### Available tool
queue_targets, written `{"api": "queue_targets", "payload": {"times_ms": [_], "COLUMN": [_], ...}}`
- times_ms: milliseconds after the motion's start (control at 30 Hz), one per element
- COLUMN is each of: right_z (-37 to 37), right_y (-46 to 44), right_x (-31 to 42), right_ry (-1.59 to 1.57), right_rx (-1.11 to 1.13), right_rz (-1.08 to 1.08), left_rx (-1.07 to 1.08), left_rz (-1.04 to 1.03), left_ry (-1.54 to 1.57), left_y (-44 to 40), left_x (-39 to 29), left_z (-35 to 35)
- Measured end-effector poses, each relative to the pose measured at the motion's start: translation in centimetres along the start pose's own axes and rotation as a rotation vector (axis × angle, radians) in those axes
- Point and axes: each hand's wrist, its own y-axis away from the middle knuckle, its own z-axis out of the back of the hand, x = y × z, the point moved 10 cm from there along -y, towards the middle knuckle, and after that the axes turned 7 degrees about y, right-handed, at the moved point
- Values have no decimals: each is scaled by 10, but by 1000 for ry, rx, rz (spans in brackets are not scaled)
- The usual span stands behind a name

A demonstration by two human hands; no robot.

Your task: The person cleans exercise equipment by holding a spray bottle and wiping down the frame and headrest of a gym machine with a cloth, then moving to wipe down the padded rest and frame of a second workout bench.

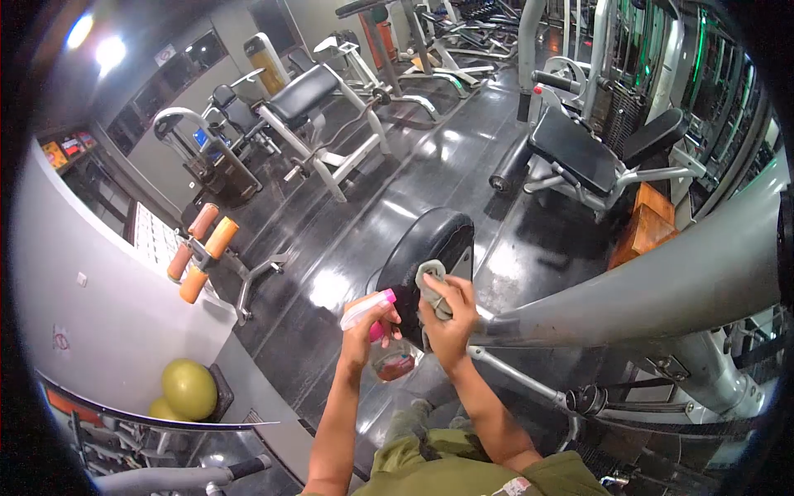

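Observation:
My left hand (364, 332) is wrapped round the neck of a spray bottle (392, 364) with a white and pink trigger head and reddish liquid low in its clear body. In my right hand (451, 322) is a bunched grey-green cloth (433, 285), held close against a black padded cushion (430, 240) of a gym machine. Whether the cloth presses on the pad, I cannot tell. The bottle is just left of the pad's lower end, its upper part partly covered by my fingers.
A thick grey machine tube (612, 289) runs along the right. Orange foam rollers (207, 263) and a green exercise ball (188, 388) are at left. Behind stand a padded bench (575, 150), a preacher-curl bench (304, 95) and wooden boxes (643, 227).

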Motion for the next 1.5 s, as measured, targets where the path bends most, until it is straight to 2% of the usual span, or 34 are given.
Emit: {"api": "queue_targets", "payload": {"times_ms": [100,233,333,500,600,767,867,900,1000,1167,1233,1333,1467,1500], "right_z": [-8,-17,-3,-3,-10,-25,-17,-12,5,-9,-16,-12,10,18], "right_y": [43,86,63,34,66,131,136,125,91,103,125,149,144,139], "right_x": [-15,-48,-39,-13,-30,-76,-90,-81,-45,-57,-86,-121,-124,-118], "right_ry": [96,-66,85,-40,20,45,111,30,18,16,69,87,36,38], "right_rx": [92,254,120,17,78,323,249,265,42,24,97,165,91,70], "right_rz": [115,-36,-28,-35,1,-76,-126,-205,-90,-47,-158,-338,-390,-381], "left_rx": [-16,-4,-6,17,24,49,49,52,0,-22,-63,-125,-138,-185], "left_rz": [24,5,2,-12,0,4,-6,-11,8,-50,-54,-129,-546,-538], "left_ry": [60,32,30,48,44,-13,-48,-68,-94,-198,-244,-447,-929,-871], "left_y": [-1,1,1,3,3,6,9,11,19,40,50,60,67,66], "left_x": [7,7,9,9,12,14,13,13,20,39,49,49,10,5], "left_z": [7,7,9,8,11,9,10,10,15,21,25,16,-32,-38]}}
